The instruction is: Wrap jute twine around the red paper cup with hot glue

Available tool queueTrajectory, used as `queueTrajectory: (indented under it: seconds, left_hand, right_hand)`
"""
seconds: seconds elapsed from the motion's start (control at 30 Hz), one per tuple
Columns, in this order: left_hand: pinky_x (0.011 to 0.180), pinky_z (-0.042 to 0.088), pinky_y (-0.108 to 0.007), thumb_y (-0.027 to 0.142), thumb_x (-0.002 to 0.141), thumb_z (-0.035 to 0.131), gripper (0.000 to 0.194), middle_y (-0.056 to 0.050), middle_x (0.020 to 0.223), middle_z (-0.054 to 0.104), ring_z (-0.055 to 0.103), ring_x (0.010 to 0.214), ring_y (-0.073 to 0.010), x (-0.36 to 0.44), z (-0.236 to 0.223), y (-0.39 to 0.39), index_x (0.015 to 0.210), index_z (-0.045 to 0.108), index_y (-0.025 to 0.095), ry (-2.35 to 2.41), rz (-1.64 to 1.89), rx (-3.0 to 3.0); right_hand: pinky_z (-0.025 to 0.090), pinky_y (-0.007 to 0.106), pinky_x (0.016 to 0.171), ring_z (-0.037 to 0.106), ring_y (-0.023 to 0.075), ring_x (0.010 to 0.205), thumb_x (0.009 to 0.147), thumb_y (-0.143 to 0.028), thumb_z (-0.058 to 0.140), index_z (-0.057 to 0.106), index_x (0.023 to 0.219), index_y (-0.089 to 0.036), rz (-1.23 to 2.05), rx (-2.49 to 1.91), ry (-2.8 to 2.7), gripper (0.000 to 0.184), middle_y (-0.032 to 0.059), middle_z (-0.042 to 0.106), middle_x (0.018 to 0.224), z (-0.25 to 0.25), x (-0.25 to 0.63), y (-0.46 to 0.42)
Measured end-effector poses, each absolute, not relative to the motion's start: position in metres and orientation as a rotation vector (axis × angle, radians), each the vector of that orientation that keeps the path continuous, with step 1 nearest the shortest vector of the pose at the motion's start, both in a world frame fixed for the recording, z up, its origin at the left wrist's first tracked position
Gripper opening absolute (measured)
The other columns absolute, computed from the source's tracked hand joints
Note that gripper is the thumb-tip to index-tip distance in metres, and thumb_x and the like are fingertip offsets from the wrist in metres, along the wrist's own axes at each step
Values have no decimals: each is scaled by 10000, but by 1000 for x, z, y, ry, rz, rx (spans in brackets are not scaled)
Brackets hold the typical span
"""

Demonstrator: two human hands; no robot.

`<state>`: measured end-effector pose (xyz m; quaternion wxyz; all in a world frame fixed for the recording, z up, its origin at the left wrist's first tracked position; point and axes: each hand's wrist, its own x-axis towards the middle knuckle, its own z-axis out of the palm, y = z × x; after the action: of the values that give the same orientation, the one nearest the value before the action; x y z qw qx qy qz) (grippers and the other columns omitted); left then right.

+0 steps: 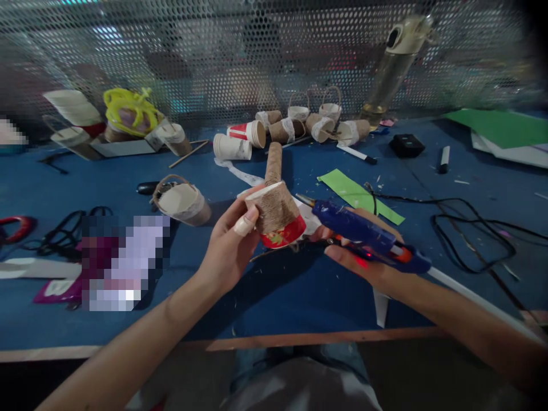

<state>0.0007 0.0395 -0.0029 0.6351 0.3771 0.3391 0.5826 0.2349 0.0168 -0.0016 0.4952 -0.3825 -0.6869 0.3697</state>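
In my left hand I hold a paper cup, tilted, with brown twine wound around most of it and a red printed band showing near one end. A bandage wraps my left thumb. My right hand is closed around a blue hot glue gun, whose red light glows. Its metal nozzle points at the cup, close to its side; I cannot tell whether they touch. A white glue stick sticks out of the gun's back. Just behind the cup stands a spool of twine.
Several twine-wrapped cups with lace lie at the back by a perforated metal screen. A finished-looking small basket stands left. Green paper, a black cord, a bottle and red-handled scissors are also on the blue table.
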Motion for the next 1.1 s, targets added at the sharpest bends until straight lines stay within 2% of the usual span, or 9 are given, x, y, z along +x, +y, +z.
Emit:
queueTrajectory:
  seconds: [0.1,0.17,0.27,0.37,0.53,0.67,0.77,0.97,1.1]
  left_hand:
    - [1017,559,-357,356,823,828,383,-58,1320,732,663,1236,-274,2,-9,40,1189,770,257,815,1315,887]
    - [1032,553,-371,358,809,844,414,-59,1327,728,651,1259,-280,2,-11,41,1204,762,266,829,1318,895]
    - [1062,535,-391,360,795,858,432,-68,1333,723,626,1298,-291,2,-12,40,1205,759,268,845,1327,903]
    - [1098,506,-399,344,798,858,431,-65,1361,706,598,1332,-290,2,-13,41,1210,753,273,866,1342,930]
    - [1109,487,-388,309,812,848,402,-54,1329,713,615,1294,-264,1,-15,42,1200,746,275,865,1370,1021]
    - [1042,520,-318,277,802,858,380,-33,1273,727,650,1203,-214,0,-14,42,1166,749,276,875,1398,1051]
    - [968,539,-259,261,774,880,390,-15,1214,739,667,1128,-178,0,-13,41,1142,752,276,891,1408,1072]
    - [902,545,-220,246,764,889,357,12,1090,770,678,1025,-135,1,-9,39,1095,758,276,921,1408,1097]
    - [863,551,-209,243,754,896,358,19,1071,770,676,1002,-128,0,-8,39,1081,755,281,923,1378,1106]
  right_hand:
    - [625,355,831,748,234,933,755,-263,880,687,1057,-304,900,-846,-1750,361,5,762,1035,-5,233,19]
    - [632,347,816,746,227,920,727,-258,901,663,1104,-308,889,-853,-1750,449,6,753,1071,-8,232,19]
    - [644,361,809,761,218,861,718,-238,906,624,1172,-309,1043,-869,-1658,539,2,757,1038,-12,229,18]
    - [651,337,762,762,193,781,744,-216,889,636,1155,-299,1174,-847,-1604,490,-10,766,961,-13,228,16]
    - [625,322,763,733,185,803,806,-219,842,708,1027,-292,832,-990,-1709,268,-10,754,936,-6,234,14]
    - [604,336,696,709,187,746,838,-239,812,712,885,-290,654,-1107,-1710,121,-13,733,867,2,238,13]
    - [585,325,666,700,182,722,835,-233,808,697,836,-283,643,-1140,-1666,121,-18,727,819,7,236,12]
    - [588,303,741,668,154,691,860,-320,756,676,793,-257,987,-1254,-1579,122,-30,697,763,14,233,18]
    - [591,304,750,654,149,662,831,-379,768,655,754,-250,1055,-1271,-1554,188,-31,686,731,13,236,24]
